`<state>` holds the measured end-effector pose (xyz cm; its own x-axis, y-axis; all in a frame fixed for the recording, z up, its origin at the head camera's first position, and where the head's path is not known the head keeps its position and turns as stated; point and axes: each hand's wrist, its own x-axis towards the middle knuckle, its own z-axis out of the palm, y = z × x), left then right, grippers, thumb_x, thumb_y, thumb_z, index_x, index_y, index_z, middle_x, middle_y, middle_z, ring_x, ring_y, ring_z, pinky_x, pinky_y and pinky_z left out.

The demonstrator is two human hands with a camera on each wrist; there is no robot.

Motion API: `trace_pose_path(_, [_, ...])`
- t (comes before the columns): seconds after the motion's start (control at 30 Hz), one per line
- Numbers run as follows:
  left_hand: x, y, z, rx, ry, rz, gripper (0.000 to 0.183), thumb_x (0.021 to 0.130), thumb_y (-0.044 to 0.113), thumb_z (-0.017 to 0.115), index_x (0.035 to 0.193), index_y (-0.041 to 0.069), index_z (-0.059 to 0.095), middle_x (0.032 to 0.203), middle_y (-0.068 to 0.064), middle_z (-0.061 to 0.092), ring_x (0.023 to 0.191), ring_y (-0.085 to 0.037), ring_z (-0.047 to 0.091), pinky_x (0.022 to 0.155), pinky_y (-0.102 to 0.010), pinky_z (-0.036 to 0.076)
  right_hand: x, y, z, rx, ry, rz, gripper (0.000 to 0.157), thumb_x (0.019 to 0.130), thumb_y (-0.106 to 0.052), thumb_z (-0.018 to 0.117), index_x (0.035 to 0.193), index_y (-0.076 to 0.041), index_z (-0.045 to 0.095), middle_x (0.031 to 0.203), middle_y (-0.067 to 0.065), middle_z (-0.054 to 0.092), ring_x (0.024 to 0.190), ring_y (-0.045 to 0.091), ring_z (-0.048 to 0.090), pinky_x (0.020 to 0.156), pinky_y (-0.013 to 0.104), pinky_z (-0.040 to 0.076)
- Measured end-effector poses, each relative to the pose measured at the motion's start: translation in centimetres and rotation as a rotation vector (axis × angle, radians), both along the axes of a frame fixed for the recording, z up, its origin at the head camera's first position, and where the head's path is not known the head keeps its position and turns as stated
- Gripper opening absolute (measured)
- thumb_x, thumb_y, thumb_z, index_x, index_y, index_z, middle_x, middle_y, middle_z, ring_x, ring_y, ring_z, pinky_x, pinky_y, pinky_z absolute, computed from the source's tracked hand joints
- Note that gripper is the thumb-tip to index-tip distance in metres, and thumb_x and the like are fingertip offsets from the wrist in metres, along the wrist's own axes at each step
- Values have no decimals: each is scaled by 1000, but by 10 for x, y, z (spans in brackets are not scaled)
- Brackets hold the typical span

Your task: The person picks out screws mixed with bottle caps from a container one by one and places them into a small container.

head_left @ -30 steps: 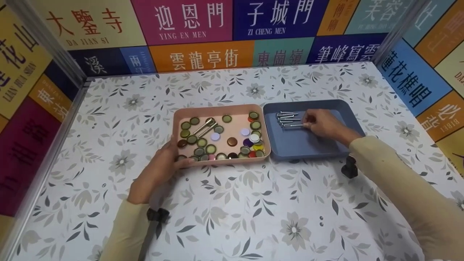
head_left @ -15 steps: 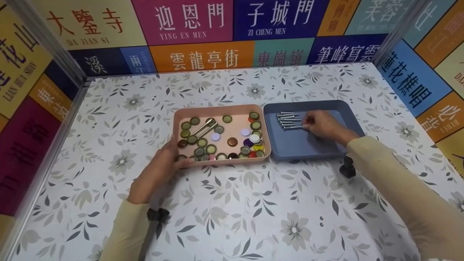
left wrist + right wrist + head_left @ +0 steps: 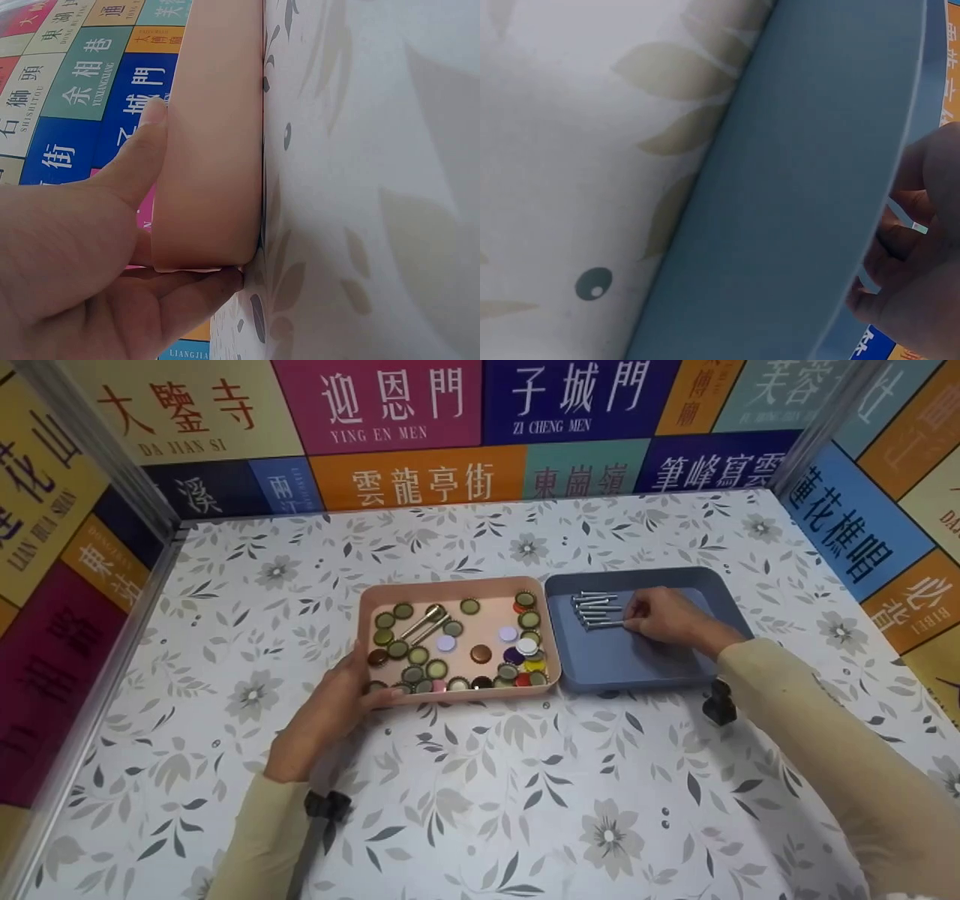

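In the head view my left hand [image 3: 337, 694] holds the near-left corner of a pink tray [image 3: 457, 585], thumb over the rim. The left wrist view has the thumb along the wall of the pink tray [image 3: 214, 150] and the fingers against its end. Bottle caps [image 3: 480, 653] of several colours and two long screws [image 3: 426, 627] lie in that tray. My right hand [image 3: 667, 617] is inside the blue tray [image 3: 637, 682], pinching the end of a silver screw [image 3: 606, 624]. Several more screws [image 3: 598, 598] lie side by side above it. The right wrist view hides the fingertips behind the blue wall.
Both trays stand side by side, touching, on a flower-patterned tabletop [image 3: 480, 780]. Colourful printed panels [image 3: 420, 472] rise behind the table and along both sides. Patterned surface surrounds the trays.
The screw between my right fingers has shifted slightly toward me, away from the row. The right forearm has moved a little left. My left hand and the pink tray stay put.
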<state>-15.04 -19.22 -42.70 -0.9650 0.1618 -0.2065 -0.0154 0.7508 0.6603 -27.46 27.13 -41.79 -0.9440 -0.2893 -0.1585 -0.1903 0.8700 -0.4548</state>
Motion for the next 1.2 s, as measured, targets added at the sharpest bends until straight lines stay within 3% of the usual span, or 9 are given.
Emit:
trace_pose_path(0.17, [0,0,0,1,-4,0,99,97,33,66,160,4,-5,167,-23,14,153,-37,23,124,-51,22,-1,-2,5,57,21,19,16,87,-16,71,95,-2,72,88,13,71,79,21,60,72,31,45])
trace_pose_path(0.37, [0,0,-2,14,-17,14,99,96,34,67,160,5,-3,167,-21,15,153,-35,24,124,-49,23,-2,-10,11,155,38,-40,19,85,-22,67,94,-6,72,91,12,70,82,28,61,72,38,45])
trace_pose_path(0.53, [-1,-1,-2,41,-5,6,100,95,31,69,161,7,-2,166,-20,20,150,-35,32,123,-48,26,-4,-20,14,120,103,-21,19,86,-19,65,95,-3,71,92,16,70,84,31,61,76,45,46])
trace_pose_path(0.8, [-1,-3,-4,60,47,-32,99,95,30,69,160,2,-1,165,-23,23,150,-36,30,123,-51,27,-9,-36,14,77,296,74,15,80,-9,62,88,-3,73,90,16,70,88,34,62,84,51,47])
trace_pose_path(0.97, [-1,-3,-5,76,55,-38,99,95,28,69,160,2,0,163,-24,26,148,-37,35,121,-51,30,-9,-50,15,57,350,120,16,78,-7,63,90,-2,73,92,16,70,91,35,62,88,53,46])
trace_pose_path(1.2, [-2,-2,-3,59,20,-23,98,96,29,68,160,2,-2,165,-23,20,152,-36,27,124,-50,23,-9,-74,17,34,390,168,18,77,-7,65,92,-4,74,91,14,69,90,33,60,84,52,43])
